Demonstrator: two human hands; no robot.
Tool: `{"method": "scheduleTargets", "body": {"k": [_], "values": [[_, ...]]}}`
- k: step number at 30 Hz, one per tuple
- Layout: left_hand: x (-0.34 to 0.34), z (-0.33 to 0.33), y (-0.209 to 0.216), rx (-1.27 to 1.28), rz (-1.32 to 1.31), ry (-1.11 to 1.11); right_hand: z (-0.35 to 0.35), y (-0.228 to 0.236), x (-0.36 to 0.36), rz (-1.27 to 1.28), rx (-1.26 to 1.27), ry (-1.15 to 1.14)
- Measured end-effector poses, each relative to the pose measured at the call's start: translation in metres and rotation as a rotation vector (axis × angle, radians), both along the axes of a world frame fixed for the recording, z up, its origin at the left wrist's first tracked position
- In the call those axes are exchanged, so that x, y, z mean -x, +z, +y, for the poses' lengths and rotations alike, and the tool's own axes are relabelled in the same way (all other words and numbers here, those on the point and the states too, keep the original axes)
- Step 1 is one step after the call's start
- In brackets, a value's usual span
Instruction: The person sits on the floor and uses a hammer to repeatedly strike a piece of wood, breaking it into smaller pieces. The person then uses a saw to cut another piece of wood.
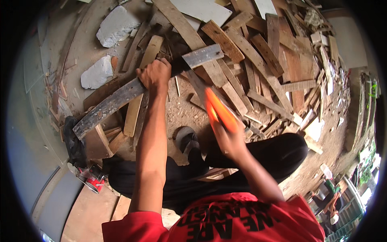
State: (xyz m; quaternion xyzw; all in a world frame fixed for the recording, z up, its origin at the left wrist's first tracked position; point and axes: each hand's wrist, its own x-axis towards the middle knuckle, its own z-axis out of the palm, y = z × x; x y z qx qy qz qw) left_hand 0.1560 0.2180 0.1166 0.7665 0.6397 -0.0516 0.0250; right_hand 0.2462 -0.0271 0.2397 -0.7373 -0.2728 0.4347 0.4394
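Observation:
A long grey, weathered plank (pixel 111 103) lies slantwise in front of me, rising from lower left to upper right. My left hand (pixel 156 74) is closed over it near its middle, pressing it down. Just right of that hand the plank shows a dark stretch, then a paler far end. In my right hand (pixel 231 139) is a hand saw (pixel 221 111), gripped by its orange handle and smeared by motion. Its grey blade points up and left to the plank's edge; whether the teeth sit in a cut I cannot tell.
A large heap of loose boards (pixel 262 64) fills the far right. White broken chunks (pixel 117 26) lie at the far left. My shoe (pixel 187 141) rests on the dusty ground below the plank. A red can (pixel 94 183) and a black bag (pixel 75 141) are at the left.

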Motion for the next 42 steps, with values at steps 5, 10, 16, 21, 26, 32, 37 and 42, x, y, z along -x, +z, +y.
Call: {"method": "scheduleTargets", "body": {"k": [5,10,16,21,26,32,37,42], "values": [[-0.001,0.0,-0.001,0.007,-0.107,-0.091,0.094,-0.077,-0.002,-0.098,-0.145,-0.047],[0.006,0.001,-0.003,0.043,-0.067,0.079,-0.063,0.033,0.005,0.087,0.119,0.118],[-0.001,0.001,-0.007,-0.039,-0.069,-0.038,0.052,-0.051,-0.003,-0.149,-0.101,-0.031],[0.003,-0.005,0.003,0.091,-0.066,-0.015,0.036,-0.078,0.016,-0.217,-0.16,-0.084],[-0.001,0.006,0.002,0.079,-0.004,0.055,-0.096,0.057,0.015,0.053,0.064,0.088],[-0.007,0.007,-0.002,-0.005,-0.123,-0.072,0.057,-0.065,-0.005,-0.041,-0.1,-0.096],[-0.007,0.008,-0.002,0.046,-0.068,0.023,-0.024,-0.03,0.021,-0.098,-0.097,0.024],[0.0,0.007,0.003,0.077,-0.026,0.066,-0.099,0.048,0.017,0.005,0.074,0.053]]}}
